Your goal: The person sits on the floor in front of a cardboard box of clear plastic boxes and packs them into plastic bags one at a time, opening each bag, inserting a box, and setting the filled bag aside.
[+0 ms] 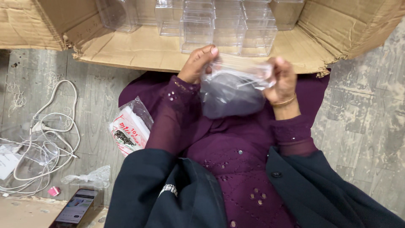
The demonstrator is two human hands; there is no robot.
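Gripping clear plastic bag btwn both hands, left hand & right hand closed on top edge

The clear bag at upper centre is blurred, its contents unreadable; it hides the palms of the left hand and right hand; the top edge cuts the clear boxes; the bottom edge cuts the phone at lower left.
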